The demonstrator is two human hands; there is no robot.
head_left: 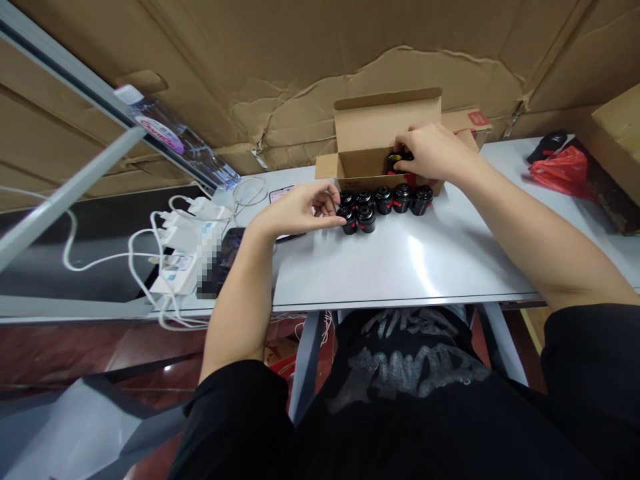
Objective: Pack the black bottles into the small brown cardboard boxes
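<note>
While my right hand [433,152] is down inside the open cardboard box [380,123], it's pinched tight on one little black pot [395,161] with a yellowish top, right by the box's front wall. The lid flap stands up at the back, which I'd say is what leaves me room to get in from above. Over on the other side, my left hand [300,210] lies low on the desk [425,267], loosely curled and closed on nothing, fingertips just touching the nearest of the black pots [383,199]; it looks like a steadying touch. Those pots stand upright, five in a row hard against the box front and two more just in front at the left end, packed close, probably so none tips. White chargers [183,243] and their cables sit well off to the left, and a red bag [560,167] lies far right.
</note>
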